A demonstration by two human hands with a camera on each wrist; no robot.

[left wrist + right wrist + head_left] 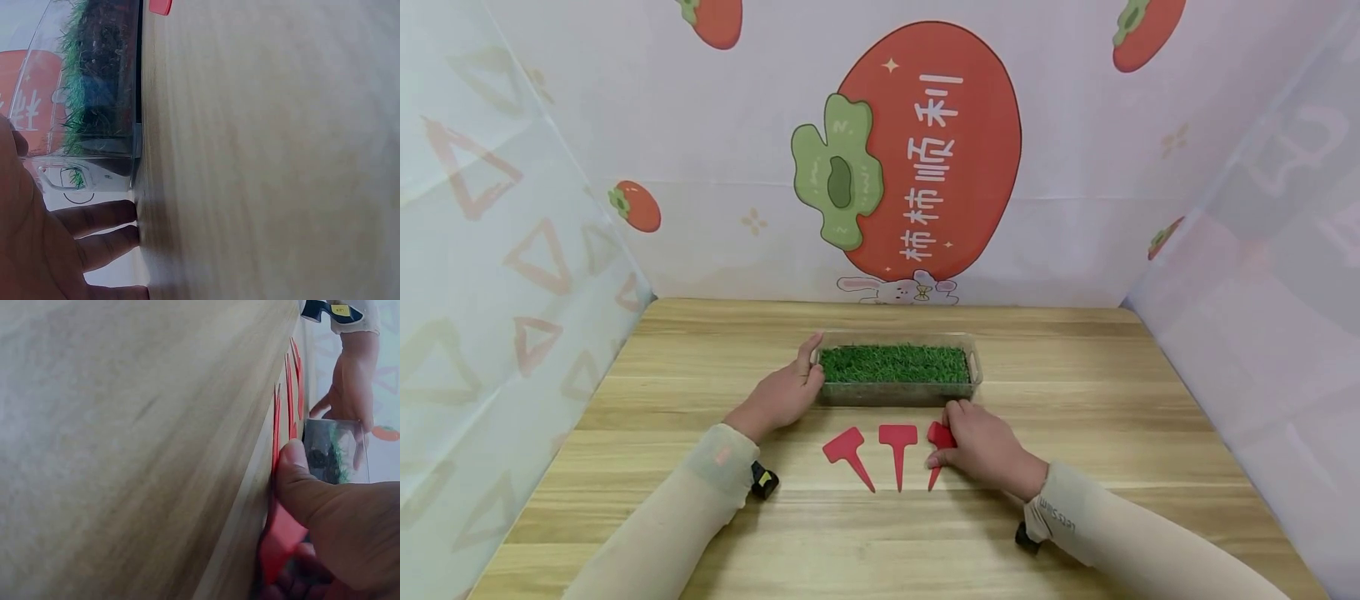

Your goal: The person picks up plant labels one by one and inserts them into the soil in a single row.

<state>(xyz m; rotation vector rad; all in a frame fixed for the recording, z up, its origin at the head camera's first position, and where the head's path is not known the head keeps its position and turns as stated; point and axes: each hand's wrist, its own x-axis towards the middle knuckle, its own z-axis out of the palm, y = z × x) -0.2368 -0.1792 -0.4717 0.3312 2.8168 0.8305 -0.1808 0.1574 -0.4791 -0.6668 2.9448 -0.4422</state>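
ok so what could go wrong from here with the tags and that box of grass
The rightmost red tag looks thin, so it could slip from the right hand. That hand is also close to the front of the clear box, so a careless move might bump it. The left hand is at the box's left end and could nudge it sideways.

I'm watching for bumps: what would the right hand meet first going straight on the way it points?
Probably the clear plastic rectangular bin holding green grass: the right hand points at its front wall, near the right end, though the gap, if any, is unclear.
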